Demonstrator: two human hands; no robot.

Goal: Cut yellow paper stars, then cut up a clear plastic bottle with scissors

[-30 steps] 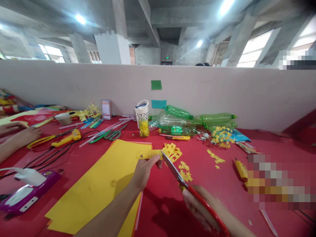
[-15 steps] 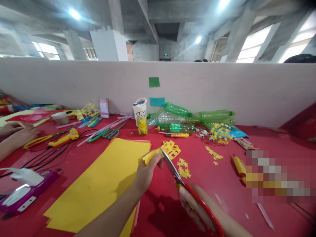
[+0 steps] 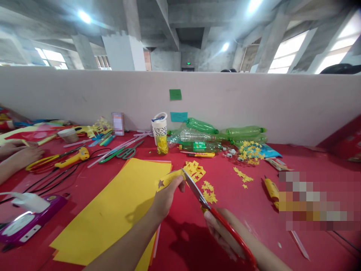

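Note:
My left hand (image 3: 167, 195) pinches a yellow paper strip (image 3: 169, 178) that has a star-shaped hole near its left end. My right hand (image 3: 221, 229) grips red-handled scissors (image 3: 194, 188), whose blade tips meet the strip's right end beside my left thumb. Just behind the blades lie yellow paper scraps (image 3: 195, 171) with star cutouts. Small yellow stars (image 3: 208, 192) are heaped to the right of the scissors. Under my left forearm is a stack of yellow sheets (image 3: 113, 210), with orange edges showing beneath.
Plastic bottles (image 3: 203, 135) lie along the partition, behind a yellow utility knife (image 3: 205, 154). More stars (image 3: 251, 150) and a yellow glue gun (image 3: 272, 190) are at right. At left are a purple power strip (image 3: 34, 218), another glue gun (image 3: 73, 158) and another person's hands (image 3: 25, 152).
The strip has turned in my left fingers, so its star-shaped hole now shows more fully. The scissors stay at its right end. The view has shifted slightly.

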